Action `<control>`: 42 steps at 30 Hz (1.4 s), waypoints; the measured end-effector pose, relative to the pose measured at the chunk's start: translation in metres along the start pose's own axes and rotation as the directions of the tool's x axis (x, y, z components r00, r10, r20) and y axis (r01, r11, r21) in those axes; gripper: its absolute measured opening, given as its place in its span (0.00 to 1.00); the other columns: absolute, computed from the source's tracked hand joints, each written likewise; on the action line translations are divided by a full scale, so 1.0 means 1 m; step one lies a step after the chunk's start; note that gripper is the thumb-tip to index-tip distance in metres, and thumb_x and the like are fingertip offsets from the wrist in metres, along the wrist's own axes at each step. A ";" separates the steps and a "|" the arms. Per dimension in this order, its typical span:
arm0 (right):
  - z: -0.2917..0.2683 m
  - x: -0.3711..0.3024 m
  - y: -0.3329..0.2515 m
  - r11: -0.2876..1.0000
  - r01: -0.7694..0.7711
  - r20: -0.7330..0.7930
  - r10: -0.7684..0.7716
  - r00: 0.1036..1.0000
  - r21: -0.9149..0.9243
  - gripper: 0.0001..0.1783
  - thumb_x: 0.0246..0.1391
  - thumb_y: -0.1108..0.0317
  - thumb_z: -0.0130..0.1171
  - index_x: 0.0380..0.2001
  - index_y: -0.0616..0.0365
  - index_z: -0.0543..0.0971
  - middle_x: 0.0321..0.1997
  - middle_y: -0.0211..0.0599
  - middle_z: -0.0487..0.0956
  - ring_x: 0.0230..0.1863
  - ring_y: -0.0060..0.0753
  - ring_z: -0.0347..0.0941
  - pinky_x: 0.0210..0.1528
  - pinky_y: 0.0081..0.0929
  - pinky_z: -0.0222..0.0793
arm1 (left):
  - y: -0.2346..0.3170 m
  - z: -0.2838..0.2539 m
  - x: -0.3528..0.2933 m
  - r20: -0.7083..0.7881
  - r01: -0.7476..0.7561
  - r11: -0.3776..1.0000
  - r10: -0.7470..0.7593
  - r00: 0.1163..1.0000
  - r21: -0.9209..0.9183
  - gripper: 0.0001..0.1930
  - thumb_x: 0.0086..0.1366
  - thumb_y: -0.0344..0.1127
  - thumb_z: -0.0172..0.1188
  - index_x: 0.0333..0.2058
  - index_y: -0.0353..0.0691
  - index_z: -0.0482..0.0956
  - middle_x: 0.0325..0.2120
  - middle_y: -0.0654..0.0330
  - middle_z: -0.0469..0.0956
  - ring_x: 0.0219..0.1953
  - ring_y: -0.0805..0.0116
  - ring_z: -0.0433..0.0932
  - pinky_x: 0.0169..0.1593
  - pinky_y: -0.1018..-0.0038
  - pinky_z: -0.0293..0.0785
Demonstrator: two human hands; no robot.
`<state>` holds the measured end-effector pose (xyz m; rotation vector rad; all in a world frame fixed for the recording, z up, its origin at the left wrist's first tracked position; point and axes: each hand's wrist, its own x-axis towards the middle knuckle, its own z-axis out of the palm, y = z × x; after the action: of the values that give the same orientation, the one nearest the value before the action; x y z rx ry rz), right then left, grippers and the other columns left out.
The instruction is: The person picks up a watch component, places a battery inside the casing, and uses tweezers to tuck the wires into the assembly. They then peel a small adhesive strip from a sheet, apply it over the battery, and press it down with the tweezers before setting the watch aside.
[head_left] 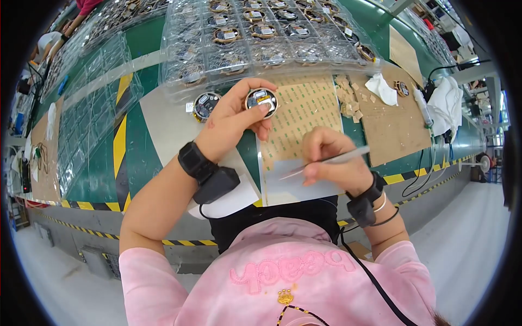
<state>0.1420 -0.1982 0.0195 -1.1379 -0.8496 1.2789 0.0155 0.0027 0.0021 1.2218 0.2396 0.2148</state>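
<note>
In my left hand (231,115) is a round watch case (255,99), its inside turned up. My fingers hold it by the rim and the thumb lies across its open face. A dark circuit board and a white patch show inside. My right hand (340,163) is closed around metal tweezers (348,155), their tips pointing left over a translucent film (288,187). Under the tweezers and film lies a tan sheet with rows of small green marks (302,108). A second open watch case (206,106) rests on grey paper beside my left hand.
Clear plastic trays (244,51) filled with several watch cases stand at the back. To the right, a cardboard sheet (394,127) bears small tan scraps, white tissue (382,88) and a lone watch case (401,88). Empty clear trays (95,119) lie left. A co-worker's arm shows far left.
</note>
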 end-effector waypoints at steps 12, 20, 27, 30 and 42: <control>0.056 0.030 0.018 0.957 -0.062 -0.001 0.065 0.998 -0.283 0.06 0.52 0.72 0.63 0.31 0.63 0.77 0.28 0.30 0.79 0.30 0.17 0.74 0.34 0.15 0.69 | 0.001 -0.018 0.007 0.147 0.114 0.975 -0.086 0.985 -0.190 0.16 0.66 0.33 0.54 0.52 0.40 0.68 0.26 0.62 0.75 0.25 0.73 0.77 0.32 0.79 0.75; 0.059 0.035 0.024 0.923 -0.106 -0.047 0.095 0.994 -0.371 0.08 0.50 0.70 0.64 0.28 0.64 0.77 0.25 0.32 0.79 0.29 0.16 0.73 0.32 0.16 0.69 | 0.002 -0.014 0.006 0.109 0.102 0.984 -0.086 0.990 -0.148 0.18 0.66 0.33 0.52 0.53 0.39 0.67 0.24 0.62 0.74 0.26 0.74 0.74 0.34 0.79 0.72; 0.057 0.038 0.024 0.931 -0.141 -0.034 0.137 0.990 -0.337 0.06 0.51 0.72 0.63 0.29 0.64 0.78 0.28 0.33 0.80 0.31 0.17 0.74 0.35 0.16 0.69 | 0.001 -0.014 0.008 0.109 0.098 0.982 -0.081 0.991 -0.160 0.17 0.66 0.32 0.51 0.53 0.39 0.67 0.25 0.62 0.74 0.26 0.74 0.74 0.34 0.78 0.72; 0.055 0.038 0.025 0.939 -0.124 -0.036 0.118 0.992 -0.322 0.07 0.50 0.71 0.64 0.28 0.63 0.78 0.26 0.33 0.80 0.28 0.17 0.73 0.33 0.17 0.69 | 0.001 -0.015 0.008 0.116 0.103 0.983 -0.086 0.989 -0.151 0.17 0.66 0.32 0.52 0.53 0.39 0.67 0.25 0.62 0.74 0.27 0.74 0.74 0.34 0.78 0.72; 0.021 0.026 -0.009 1.000 -0.028 -0.025 0.028 0.999 -0.004 0.06 0.53 0.71 0.61 0.30 0.63 0.76 0.33 0.42 0.80 0.37 0.31 0.79 0.38 0.23 0.75 | -0.008 -0.015 0.008 0.059 0.048 0.993 -0.043 0.997 -0.103 0.16 0.66 0.32 0.54 0.51 0.37 0.67 0.27 0.62 0.75 0.27 0.73 0.77 0.34 0.77 0.75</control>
<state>0.1285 -0.1689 0.0311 -1.1706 -0.8216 1.2838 0.0185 0.0162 -0.0104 1.1157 0.2045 0.1514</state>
